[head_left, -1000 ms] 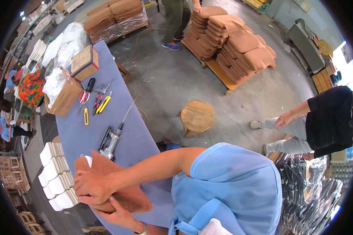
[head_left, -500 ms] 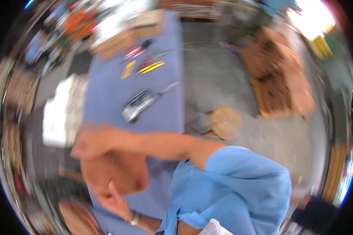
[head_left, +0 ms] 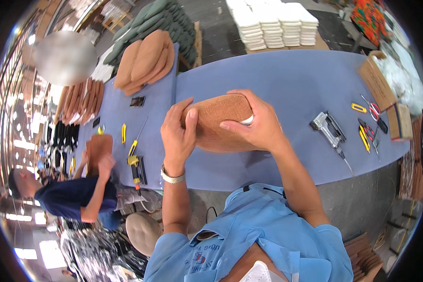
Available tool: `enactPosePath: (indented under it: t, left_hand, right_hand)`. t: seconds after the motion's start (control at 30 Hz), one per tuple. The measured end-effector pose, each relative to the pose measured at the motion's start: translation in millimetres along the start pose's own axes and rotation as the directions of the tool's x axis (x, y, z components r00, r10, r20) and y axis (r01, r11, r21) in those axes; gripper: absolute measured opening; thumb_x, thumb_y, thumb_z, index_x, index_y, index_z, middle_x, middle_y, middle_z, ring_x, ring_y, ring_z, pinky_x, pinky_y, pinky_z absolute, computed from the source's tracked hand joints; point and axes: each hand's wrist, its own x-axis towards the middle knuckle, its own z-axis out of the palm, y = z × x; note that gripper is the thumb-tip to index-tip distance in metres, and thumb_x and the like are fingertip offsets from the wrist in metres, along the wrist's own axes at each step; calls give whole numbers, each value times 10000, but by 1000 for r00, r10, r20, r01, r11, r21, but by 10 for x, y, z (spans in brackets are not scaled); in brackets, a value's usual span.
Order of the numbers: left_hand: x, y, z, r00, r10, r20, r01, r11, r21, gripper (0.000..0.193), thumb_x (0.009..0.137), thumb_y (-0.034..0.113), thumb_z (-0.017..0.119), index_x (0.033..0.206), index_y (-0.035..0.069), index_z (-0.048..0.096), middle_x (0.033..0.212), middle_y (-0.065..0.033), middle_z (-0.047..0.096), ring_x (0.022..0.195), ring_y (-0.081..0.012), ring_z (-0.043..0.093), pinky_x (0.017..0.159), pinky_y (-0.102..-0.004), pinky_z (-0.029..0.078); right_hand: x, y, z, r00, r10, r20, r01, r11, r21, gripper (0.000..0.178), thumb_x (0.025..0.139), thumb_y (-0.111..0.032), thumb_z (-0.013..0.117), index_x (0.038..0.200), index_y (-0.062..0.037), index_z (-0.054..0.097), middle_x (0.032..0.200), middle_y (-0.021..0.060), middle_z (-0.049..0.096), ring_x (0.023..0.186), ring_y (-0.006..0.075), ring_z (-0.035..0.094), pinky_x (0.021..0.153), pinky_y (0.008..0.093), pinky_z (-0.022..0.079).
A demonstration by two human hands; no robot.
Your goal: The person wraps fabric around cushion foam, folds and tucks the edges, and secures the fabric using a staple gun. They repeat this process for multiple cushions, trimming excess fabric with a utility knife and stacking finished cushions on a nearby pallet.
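A rust-brown fabric-covered cushion [head_left: 218,120] is held up over the blue table in front of me, its rounded side toward me. My left hand [head_left: 179,131] grips its left end, thumb pressed on the fabric and fingers round the far side. At the right end my right hand [head_left: 256,120] holds it the same way, the thumb lying along the near face. A bit of white padding [head_left: 247,121] shows at the corner beside that thumb. The cushion's underside is hidden. Right of my hands a silver staple gun [head_left: 328,131] with a hose lies on the table.
Cutters, pliers and scissors [head_left: 374,111] lie near boxes [head_left: 379,80] at the right. A yellow-black staple gun [head_left: 136,169] and a screwdriver [head_left: 135,144] lie left. Brown cushions [head_left: 145,61] are stacked at the far left. A co-worker [head_left: 75,195] holds a brown piece. White pads [head_left: 277,23] stand beyond the table.
The view has swung left. My right arm, stretched across the cushion before, is drawn back, and both hands now grip opposite ends of the cushion.
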Motion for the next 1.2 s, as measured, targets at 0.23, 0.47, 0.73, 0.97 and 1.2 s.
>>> enactPosePath:
  t: [0.23,0.47,0.73,0.97,1.2]
  left_hand:
    - [152,308,-47,992,-1,129,1,1000,3,544,1121,324,380,922,-6,764,819,-151,744,791,-273,704,799,-376,540]
    - [129,-308,-176,997,41,63,-27,978,-208,663,1125,380,327,856,-50,754,822,-154,751,776,-230,695,752,-332,538]
    - [165,-415,-260,983,168,70,-126,907,-402,607,1094,365,380,769,24,764,787,-103,751,736,-250,660,792,-386,477]
    - [292,-94,-87,948,311,75,-278,917,-285,451,1022,277,522,660,86,711,654,-74,664,659,-283,611,694,-410,438]
    - [290,129,214,935,335,-112,-351,920,-174,487,973,251,592,504,131,645,506,-31,553,510,-243,511,619,-366,391]
  right_hand:
    - [-145,-43,217,977,-166,132,143,976,162,614,802,-272,846,1300,-8,601,1259,177,656,1102,362,658,946,408,531]
    - [-278,208,77,964,-58,259,35,995,92,429,843,-227,788,1205,-33,668,1099,127,700,986,319,680,874,410,543]
    - [-97,28,340,957,-79,277,30,984,177,258,859,-227,780,926,-24,635,852,117,652,743,285,639,665,376,521]
    - [-189,10,304,974,-89,206,78,995,62,415,972,-254,675,704,9,497,606,126,427,544,250,403,528,394,339]
    - [-431,130,78,978,-117,175,108,992,57,497,1068,-330,523,714,17,496,614,98,426,556,184,406,523,365,304]
